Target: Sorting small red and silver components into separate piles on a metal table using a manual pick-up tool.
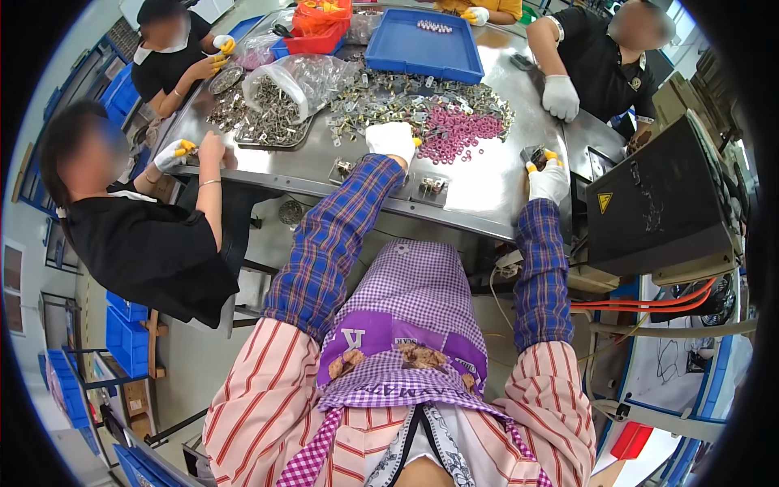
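Note:
My left hand (391, 140), in a white glove with yellow fingertips, is at the near edge of a heap of small metal parts (373, 101) and beside a pile of pink rings (458, 130). Its fingers curl under, and what they hold, if anything, is hidden. On the right, my right hand (548, 178) is closed on a small dark metal part (532, 154) over the metal table (495, 191). Between my arms, a small metal assembly (432, 187) lies near the table's front edge; another small metal assembly (342, 168) sits just left of my left hand.
A blue tray (426, 45) with small pale pieces stands at the back. Left lie a plastic bag (280, 93) and a tray (276, 144) of metal parts. A dark box (661, 199) with a warning sign stands right. Several co-workers surround the table, one gloved hand (561, 98) resting on it.

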Motion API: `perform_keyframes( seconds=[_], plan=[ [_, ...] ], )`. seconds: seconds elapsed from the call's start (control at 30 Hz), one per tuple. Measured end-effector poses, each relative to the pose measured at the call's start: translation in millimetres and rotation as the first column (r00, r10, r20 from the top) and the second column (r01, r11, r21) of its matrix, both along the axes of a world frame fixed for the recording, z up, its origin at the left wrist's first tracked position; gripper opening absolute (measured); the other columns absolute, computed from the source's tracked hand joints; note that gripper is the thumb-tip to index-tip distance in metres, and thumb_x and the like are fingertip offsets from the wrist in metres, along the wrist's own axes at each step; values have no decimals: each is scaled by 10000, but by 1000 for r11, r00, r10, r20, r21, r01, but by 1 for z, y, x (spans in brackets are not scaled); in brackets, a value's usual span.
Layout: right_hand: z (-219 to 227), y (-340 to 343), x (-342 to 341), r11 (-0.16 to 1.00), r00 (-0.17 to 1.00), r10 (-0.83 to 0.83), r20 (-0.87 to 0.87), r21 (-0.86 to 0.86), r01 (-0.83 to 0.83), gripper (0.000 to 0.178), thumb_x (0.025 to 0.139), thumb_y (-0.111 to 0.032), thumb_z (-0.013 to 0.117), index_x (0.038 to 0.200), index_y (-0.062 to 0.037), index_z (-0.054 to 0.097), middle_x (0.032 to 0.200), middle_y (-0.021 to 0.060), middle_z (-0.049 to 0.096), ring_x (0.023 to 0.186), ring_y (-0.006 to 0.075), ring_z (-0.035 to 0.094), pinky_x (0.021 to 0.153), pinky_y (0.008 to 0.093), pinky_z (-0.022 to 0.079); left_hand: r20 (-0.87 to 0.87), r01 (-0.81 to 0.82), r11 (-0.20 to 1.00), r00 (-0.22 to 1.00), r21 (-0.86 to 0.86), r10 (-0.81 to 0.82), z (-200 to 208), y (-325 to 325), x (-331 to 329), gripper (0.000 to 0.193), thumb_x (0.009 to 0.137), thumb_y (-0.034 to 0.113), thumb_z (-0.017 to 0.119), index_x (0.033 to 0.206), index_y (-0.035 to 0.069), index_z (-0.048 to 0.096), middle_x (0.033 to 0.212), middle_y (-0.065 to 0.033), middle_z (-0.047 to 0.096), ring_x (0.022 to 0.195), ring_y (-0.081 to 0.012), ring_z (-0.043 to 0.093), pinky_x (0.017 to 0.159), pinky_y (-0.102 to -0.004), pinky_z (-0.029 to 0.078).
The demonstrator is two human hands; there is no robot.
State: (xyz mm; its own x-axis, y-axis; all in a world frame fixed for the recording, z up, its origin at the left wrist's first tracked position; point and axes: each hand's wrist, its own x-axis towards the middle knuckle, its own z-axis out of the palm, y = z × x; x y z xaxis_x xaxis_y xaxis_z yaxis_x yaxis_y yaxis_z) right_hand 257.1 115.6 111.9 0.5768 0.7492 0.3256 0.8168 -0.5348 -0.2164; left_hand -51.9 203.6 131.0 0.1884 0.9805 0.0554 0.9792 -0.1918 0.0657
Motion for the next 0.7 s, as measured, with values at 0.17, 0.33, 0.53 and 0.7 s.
perform_keyframes(
  seconds=[0.17,0.33,0.53,0.7],
  plan=[
    [-6,11,6,999,999,-31,39,-23,32,412,799,-368,659,1144,-153,595,1029,80,601,866,278,616,767,367,507,-18,-13,998,1000,65,14,-2,5,2,239,807,287,579,804,84,705,754,-80,694,683,-251,660,650,-405,470],
    [-8,10,5,1000,999,-20,35,13,19,408,803,-386,652,1132,-150,600,1025,80,597,860,284,616,769,365,507,151,-83,996,985,32,78,17,-1,-25,213,793,233,563,886,97,699,795,-77,697,749,-254,669,684,-406,491],
    [-3,10,5,996,999,-52,-15,-67,51,419,808,-396,645,1134,-137,597,1051,82,587,867,281,618,770,367,506,502,-236,954,857,186,114,25,-31,-105,210,834,202,526,1006,174,644,1016,-79,668,856,-296,648,750,-401,501],
    [-15,18,17,999,999,-35,3,-40,35,442,807,-405,646,1144,-123,593,1078,85,577,877,285,618,769,367,508,661,-444,896,662,-35,353,-29,-53,-146,247,881,191,495,1121,180,553,1011,-111,663,870,-338,638,768,-438,483]
  ],
)
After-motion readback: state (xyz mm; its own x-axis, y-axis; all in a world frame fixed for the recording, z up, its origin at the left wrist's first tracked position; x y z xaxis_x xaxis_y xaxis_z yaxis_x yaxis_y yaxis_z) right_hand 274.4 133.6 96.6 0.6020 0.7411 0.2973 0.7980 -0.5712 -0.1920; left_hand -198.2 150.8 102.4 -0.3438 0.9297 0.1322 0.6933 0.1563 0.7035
